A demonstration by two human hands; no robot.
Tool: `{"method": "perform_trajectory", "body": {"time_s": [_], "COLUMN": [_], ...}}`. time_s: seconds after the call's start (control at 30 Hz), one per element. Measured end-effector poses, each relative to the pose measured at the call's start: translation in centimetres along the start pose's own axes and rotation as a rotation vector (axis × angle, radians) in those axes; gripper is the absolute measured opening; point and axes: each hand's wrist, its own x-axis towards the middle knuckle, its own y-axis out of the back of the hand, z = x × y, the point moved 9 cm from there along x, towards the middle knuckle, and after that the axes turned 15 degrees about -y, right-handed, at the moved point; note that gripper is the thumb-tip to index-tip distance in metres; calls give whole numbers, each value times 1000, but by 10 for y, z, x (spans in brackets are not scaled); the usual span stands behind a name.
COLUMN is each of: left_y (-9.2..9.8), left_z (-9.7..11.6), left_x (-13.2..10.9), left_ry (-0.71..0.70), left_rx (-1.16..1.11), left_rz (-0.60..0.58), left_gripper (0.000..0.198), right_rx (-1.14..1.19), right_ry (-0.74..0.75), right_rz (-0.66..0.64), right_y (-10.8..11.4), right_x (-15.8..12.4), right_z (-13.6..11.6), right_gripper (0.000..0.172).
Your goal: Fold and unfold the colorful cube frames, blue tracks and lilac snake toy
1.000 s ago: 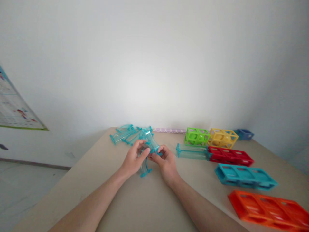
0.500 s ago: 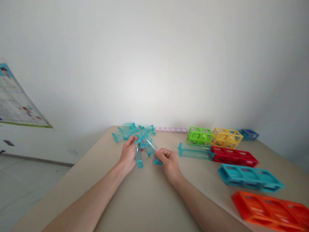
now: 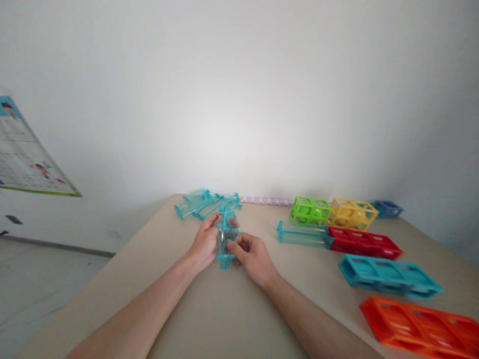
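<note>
Between my hands is a clear tube piece [image 3: 223, 240] with teal ends, held upright just above the table. My left hand [image 3: 203, 244] is closed round its left side, with thumb and fingers near the top. My right hand [image 3: 255, 255] is closed on the right side, its thumb pressed against the clear wall. Two pieces seem to lie together in my grip, but the fingers and the see-through plastic hide where one ends. Just behind, a pile of similar clear teal pieces [image 3: 198, 204] lies on the table [image 3: 194, 319].
Right of my hands lies a clear teal tube [image 3: 303, 234] joined to a red frame block [image 3: 362, 242]. Around it are green [image 3: 310, 210], yellow [image 3: 354, 214], blue [image 3: 389, 208], teal [image 3: 389, 275] and orange frame blocks [image 3: 422, 324]. A purple patterned strip [image 3: 267, 201] runs along the wall.
My right hand has moved left and brought its curved tube piece against the one in my left hand. The spread lower ends are now together. The pile has stayed put.
</note>
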Motion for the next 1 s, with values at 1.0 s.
{"method": "perform_trajectory", "body": {"time_s": [1.0], "left_y": [10], "left_z": [22], "left_x": [7], "left_ry": [-270], "left_rx": [345], "left_rz": [-53], "left_gripper": [36], "right_rx": [-35], "right_ry": [-118], "right_rz": [-12], "right_y": [0], "right_x": [1], "right_z": [8], "right_gripper": [45]}}
